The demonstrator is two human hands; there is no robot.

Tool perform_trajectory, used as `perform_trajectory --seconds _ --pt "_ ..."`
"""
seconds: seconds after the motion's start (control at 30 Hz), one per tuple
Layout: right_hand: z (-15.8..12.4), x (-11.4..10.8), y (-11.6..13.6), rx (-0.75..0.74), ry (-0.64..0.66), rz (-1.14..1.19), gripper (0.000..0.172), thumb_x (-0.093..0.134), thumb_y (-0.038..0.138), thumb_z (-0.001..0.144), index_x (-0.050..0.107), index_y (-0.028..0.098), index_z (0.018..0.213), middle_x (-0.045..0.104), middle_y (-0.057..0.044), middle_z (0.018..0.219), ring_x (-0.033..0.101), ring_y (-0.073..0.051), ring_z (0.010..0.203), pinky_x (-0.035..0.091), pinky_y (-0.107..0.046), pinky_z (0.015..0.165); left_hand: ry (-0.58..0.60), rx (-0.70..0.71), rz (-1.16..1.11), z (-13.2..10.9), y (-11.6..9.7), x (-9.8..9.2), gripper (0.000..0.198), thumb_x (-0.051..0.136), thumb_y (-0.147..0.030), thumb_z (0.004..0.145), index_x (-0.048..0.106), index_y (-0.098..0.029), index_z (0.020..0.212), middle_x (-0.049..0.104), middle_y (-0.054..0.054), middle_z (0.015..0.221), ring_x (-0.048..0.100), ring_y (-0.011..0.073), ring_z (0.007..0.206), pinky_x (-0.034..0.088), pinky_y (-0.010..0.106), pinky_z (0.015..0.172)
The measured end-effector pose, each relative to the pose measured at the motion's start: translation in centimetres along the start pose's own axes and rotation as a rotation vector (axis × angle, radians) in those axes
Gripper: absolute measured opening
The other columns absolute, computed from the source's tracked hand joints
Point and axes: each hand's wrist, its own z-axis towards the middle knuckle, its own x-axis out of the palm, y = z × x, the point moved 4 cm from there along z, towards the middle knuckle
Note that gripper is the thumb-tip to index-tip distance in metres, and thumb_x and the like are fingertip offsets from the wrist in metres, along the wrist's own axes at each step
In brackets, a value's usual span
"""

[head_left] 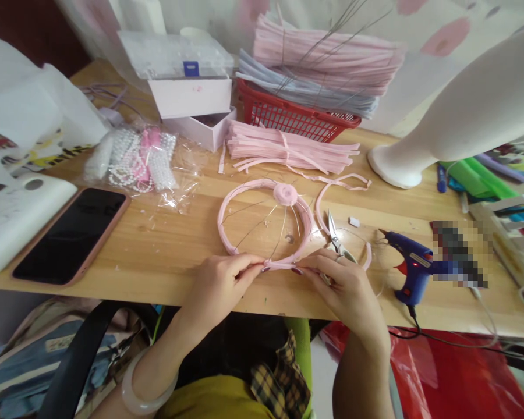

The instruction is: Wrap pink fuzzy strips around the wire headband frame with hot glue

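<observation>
A pink wrapped ring (pixel 227 212) with thin wire spokes and a small pink rosette (pixel 284 193) at its far side lies on the wooden table (pixel 166 244). My left hand (pixel 218 285) pinches the ring's near edge with thumb and fingers. My right hand (pixel 347 285) pinches the same near edge from the right and also has small scissors (pixel 334 233) hooked on its fingers. A second pink hoop (pixel 323 198) lies just right of the ring.
A blue glue gun (pixel 408 265) lies right of my hands. A phone (pixel 72 233) lies at the left. Pink strips (pixel 288 151), a red basket (pixel 297 116), a white box (pixel 192 96), bagged beads (pixel 135 160) and a white mannequin head (pixel 454 116) stand behind.
</observation>
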Motion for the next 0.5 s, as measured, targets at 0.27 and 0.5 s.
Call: perform_trajectory --seconds 0.27,0.5 --pt "-0.16 0.83 0.05 0.033 0.076 0.007 0.018 0.057 0.013 0.098 0.072 0.021 0.102 0.075 -0.005 0.098 0.069 -0.020 0.086 0.051 -0.031 0.075 0.010 0.050 -0.102 0.22 -0.63 0.08 0.012 0.069 -0.015 0.092 0.080 -0.015 0.096 0.071 -0.003 0.053 0.059 0.0094 0.040 0.044 0.020 0.046" --pt "-0.06 1.02 -0.30 0.053 0.103 -0.003 0.019 0.057 0.013 0.098 0.072 0.021 0.103 0.076 -0.005 0.098 0.069 -0.021 0.086 0.051 -0.033 0.076 0.010 0.160 0.081 0.29 -0.75 -0.15 0.016 0.069 -0.014 0.091 0.081 -0.016 0.100 0.084 0.006 0.085 0.077 0.0195 0.063 0.055 0.027 0.057"
